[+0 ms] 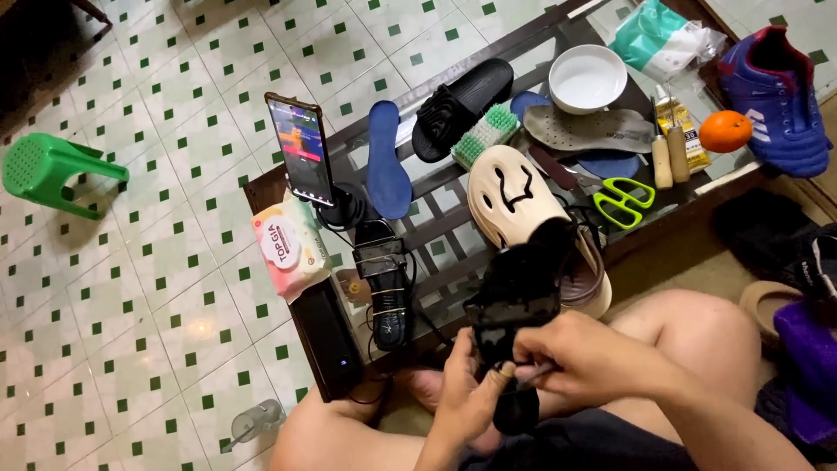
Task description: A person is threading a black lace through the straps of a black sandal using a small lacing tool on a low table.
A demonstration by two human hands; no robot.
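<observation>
A black sandal (516,292) is held above my lap, toe pointing away toward the glass table (453,205). My left hand (466,397) grips its near end from below, thumb up against the sole. My right hand (580,358) closes on the same end from the right, pinching a thin grey tool (534,373) against the sandal. Just beyond the sandal lies a cream clog (510,196) on a brown-edged sole (591,283).
On the table: phone on a stand (301,148), blue insole (386,157), black slide (460,106), green scrub brush (485,133), white bowl (587,77), grey insole (588,128), green scissors (623,201), orange (724,131), blue sports shoe (776,96), wipes pack (289,244). Green stool (52,170) on the tiled floor.
</observation>
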